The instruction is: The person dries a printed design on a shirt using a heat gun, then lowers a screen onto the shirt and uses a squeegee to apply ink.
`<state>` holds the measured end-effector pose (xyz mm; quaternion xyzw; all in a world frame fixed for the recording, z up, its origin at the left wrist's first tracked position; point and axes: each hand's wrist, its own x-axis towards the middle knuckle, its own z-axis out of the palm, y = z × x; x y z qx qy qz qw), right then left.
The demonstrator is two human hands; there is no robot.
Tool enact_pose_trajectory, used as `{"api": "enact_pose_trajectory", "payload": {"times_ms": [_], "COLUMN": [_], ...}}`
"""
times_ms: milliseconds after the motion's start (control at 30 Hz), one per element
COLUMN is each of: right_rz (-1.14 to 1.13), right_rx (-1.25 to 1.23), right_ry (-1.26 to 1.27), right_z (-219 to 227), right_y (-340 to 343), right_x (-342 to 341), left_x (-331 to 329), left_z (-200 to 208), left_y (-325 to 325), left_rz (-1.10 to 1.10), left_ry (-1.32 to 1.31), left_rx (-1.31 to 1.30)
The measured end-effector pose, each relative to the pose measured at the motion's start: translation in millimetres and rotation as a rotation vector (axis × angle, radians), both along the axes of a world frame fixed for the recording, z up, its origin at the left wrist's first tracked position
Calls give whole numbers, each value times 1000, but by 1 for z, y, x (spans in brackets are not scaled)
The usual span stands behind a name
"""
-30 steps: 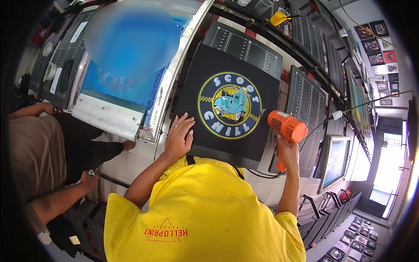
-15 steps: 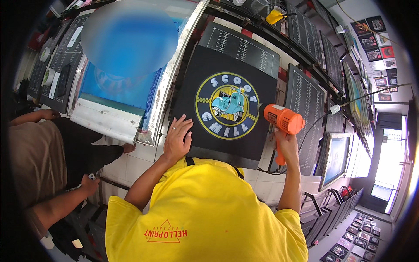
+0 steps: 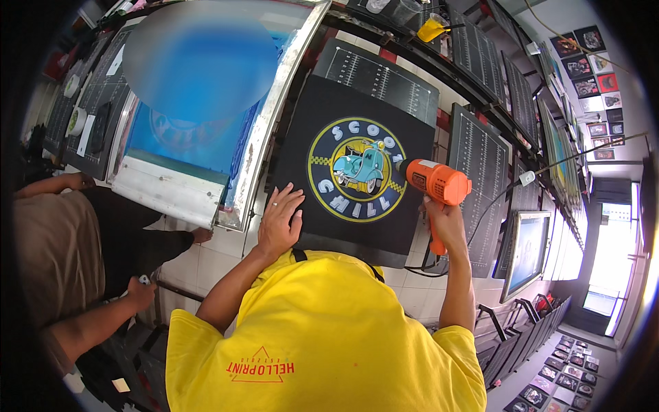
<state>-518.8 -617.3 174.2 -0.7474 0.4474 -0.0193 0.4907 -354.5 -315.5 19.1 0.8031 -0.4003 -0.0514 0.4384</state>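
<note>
Head view shows the round scooter print [image 3: 358, 169] seemingly complete, its dryness untellable, on black fabric [image 3: 296, 141] beside the blue screen [image 3: 199, 147]; the left hand [image 3: 281, 218] rests flat there, grasping nothing, and the right hand [image 3: 446, 223] grips an orange heat gun [image 3: 439, 182] pointing at the print.

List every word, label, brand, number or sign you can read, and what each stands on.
Wording described, not copied:
Round scooter print on the black cloth: large pale letters, readable.
Yellow shirt: red lettering with a triangle, upside down in view; main word readable.
Orange heat gun: side marking too small to read.
Ruled black board at right: white marks, too small to read.
Blue screen: faint ring, too blurred to read.
</note>
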Motion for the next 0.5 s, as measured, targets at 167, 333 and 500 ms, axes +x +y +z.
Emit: {"api": "enact_pose_trajectory", "payload": {"times_ms": [167, 333, 500], "right_rz": [20, 58, 74], "right_rx": [11, 11, -34], "right_ry": [34, 68, 30], "right_z": [5, 11, 0], "right_y": [2, 1, -6], "right_x": [7, 10, 11], "left_x": [0, 0, 0], "left_z": [0, -1, 0], "left_y": [1, 1, 1], "left_rz": [1, -8, -8], "left_ry": [3, 16, 10], "left_rx": [-6, -16, 0]}}
